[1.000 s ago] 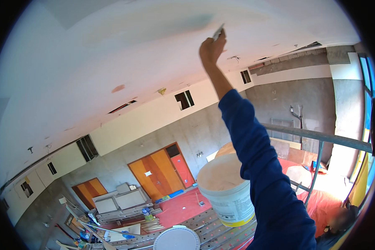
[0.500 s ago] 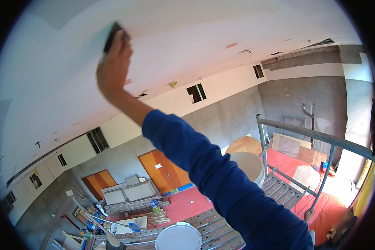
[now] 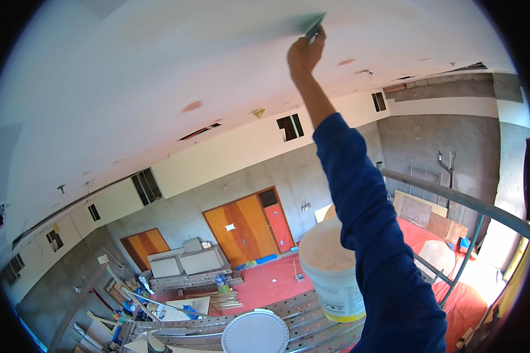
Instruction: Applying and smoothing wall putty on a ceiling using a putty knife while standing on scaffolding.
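My right arm, in a dark blue sleeve, stretches up from the lower right toward the white ceiling point(image 3: 218, 65). High in the view, my right hand point(image 3: 306, 57) is closed around a flat plate-like tool point(image 3: 315, 26). The plate looks thin and greenish, set against the ceiling or very close to it, with a soft shadow to its left. Its exact kind cannot be made out. My left hand does not appear. Below the raised arm, a large white bucket point(image 3: 330, 288) stands on the perforated metal scaffold platform point(image 3: 303, 320), partly behind the sleeve.
A round white lid point(image 3: 255, 334) sits left of the bucket. A scaffold rail point(image 3: 459, 191) crosses on the right. Light fittings and openings break the ceiling. Far below lie stacked panels point(image 3: 185, 267), wooden doors point(image 3: 241, 229) and red floor covering point(image 3: 271, 282).
My right hand has swept to the right along the ceiling with the flat tool. The view has shifted slightly, and the bucket is less hidden by my arm.
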The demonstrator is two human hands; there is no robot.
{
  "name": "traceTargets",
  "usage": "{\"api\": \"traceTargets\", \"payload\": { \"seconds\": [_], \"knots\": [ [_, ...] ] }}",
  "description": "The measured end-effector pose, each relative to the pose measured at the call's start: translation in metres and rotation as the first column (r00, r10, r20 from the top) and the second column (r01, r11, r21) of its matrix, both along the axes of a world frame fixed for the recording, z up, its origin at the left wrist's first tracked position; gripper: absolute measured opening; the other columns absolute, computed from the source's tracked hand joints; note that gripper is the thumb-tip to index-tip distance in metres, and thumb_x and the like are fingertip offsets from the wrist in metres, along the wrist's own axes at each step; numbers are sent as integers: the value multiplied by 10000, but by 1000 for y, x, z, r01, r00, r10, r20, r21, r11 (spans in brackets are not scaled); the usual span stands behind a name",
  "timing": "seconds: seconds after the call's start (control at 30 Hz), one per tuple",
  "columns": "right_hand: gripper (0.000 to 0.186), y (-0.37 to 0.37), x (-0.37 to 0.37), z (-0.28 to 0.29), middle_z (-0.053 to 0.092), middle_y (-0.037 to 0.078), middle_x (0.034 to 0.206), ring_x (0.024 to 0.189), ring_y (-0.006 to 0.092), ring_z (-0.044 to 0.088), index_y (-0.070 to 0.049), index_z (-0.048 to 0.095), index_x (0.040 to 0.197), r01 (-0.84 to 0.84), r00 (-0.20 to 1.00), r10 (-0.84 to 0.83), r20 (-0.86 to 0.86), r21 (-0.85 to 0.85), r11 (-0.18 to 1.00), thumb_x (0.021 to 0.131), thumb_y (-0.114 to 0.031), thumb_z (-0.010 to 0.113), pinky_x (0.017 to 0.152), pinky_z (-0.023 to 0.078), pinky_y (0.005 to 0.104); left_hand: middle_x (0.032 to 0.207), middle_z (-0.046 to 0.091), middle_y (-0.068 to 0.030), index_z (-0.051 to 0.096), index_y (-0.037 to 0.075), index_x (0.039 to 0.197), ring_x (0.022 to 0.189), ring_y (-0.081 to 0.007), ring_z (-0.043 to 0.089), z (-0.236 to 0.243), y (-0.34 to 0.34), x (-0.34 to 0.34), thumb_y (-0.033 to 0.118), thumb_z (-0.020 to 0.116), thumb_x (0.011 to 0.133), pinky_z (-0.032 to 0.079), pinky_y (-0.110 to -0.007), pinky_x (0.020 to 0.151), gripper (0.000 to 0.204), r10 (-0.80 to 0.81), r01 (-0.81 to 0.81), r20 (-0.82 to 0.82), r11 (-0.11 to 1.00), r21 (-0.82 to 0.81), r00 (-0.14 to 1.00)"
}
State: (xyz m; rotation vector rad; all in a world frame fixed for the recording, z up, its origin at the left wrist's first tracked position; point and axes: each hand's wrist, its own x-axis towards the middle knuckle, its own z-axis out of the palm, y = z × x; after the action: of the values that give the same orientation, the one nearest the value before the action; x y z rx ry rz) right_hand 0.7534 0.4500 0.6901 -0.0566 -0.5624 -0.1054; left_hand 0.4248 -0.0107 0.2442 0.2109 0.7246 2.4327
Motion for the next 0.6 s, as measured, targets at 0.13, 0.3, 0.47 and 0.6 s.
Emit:
{"api": "traceTargets", "payload": {
  "seconds": [0.13, 0.3, 0.47, 0.6],
  "knots": [
    [473, -54, -107, -3, 482, 157, 1090, 1018, 303, 508, -68, 365, 1302, -55, 998, 55, -2, 52, 997, 849, -96, 496, 848, 422, 391, 1144, 538, -180, 446, -53, 1208, 767, -138, 524, -11, -19, -11, 122, 567, 786, 455, -227, 636, 473, -32, 32, 7, 998, 55, 999],
    [554, -151, -218, -23, 438, 169, 1148, 1040, 316, 490, -49, 307, 1331, -250, 950, 223, 220, 103, 963, 812, 29, 482, 787, 450, 371, 1122, 563, -179, 444, -42, 1226, 800, -151, 552, 6, -28, -1, 139, 569, 792, 451, -226, 631, 487, -32, 32, 5, 998, 50, 999],
    [452, -200, -282, -69, 533, 137, 1018, 862, 201, 533, -18, 376, 1283, -525, 779, 385, 495, 178, 832, 835, 13, 428, 718, 442, 307, 926, 622, -100, 521, 1, 1080, 770, -169, 615, 11, -40, -13, 161, 490, 839, 529, -258, 571, 291, 3, 5, -68, 994, 108, 998],
    [444, -225, -266, -210, 548, 21, 1006, 839, 85, 486, -44, 414, 1293, -861, 141, 677, 723, -248, 444, 858, -42, 505, 728, 433, 237, 984, 634, -72, 551, 48, 1068, 897, -195, 624, 23, -12, -23, 239, 489, 839, 509, -334, 767, 304, -101, 143, -291, 982, 127, 951]
  ]
}}
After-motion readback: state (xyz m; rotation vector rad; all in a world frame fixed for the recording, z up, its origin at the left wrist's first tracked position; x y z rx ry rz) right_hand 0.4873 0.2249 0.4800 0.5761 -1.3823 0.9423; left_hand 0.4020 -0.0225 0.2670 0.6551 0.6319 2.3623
